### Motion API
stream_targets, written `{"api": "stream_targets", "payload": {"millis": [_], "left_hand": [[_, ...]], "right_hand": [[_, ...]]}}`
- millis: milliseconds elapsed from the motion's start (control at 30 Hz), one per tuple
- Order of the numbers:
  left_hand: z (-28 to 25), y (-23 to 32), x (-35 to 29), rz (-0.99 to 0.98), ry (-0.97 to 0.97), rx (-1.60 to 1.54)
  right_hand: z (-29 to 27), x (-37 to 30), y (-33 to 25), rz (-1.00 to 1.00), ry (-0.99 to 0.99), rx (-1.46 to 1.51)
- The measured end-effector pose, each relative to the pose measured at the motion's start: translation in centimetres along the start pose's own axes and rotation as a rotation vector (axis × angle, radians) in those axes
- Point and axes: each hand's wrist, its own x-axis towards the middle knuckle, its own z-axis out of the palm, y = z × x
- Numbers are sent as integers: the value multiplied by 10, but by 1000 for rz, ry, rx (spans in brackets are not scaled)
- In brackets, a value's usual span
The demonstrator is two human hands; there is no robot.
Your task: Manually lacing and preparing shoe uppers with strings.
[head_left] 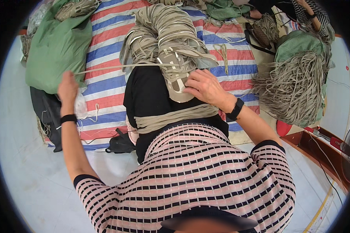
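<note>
Tautly, a beige lace [112, 68] runs from shoe upper [172, 82] to left hand [68, 88], fingers closed on it, right hand [207, 86] at the upper's edge, fingers half-curled (grip unclear).

pink checked shirt [206, 167] | dark cuffs [266, 143] | black legwear [147, 91] | black wristbands [235, 109]

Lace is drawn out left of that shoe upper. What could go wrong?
1. The left hand holds the lace stretched sideways; too hard a tug might leave its ends uneven.
2. The right hand is at the edge of the shoe upper; a loose hold could let it twist.
3. The bundled laces across the black trousers might tangle.
</note>
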Motion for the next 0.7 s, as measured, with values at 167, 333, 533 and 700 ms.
{"api": "stream_targets", "payload": {"millis": [167,333,533,700], "left_hand": [[-37,-177,6,-227,185,102],[-67,-279,-14,-322,142,255],[-2,-186,-28,-653,354,-1066],[-14,-93,-23,-816,364,-1797]], "right_hand": [[6,-3,0,37,-55,23],[2,3,4,111,-98,168],[2,39,30,239,-110,182],[0,63,47,39,-303,-33]]}}
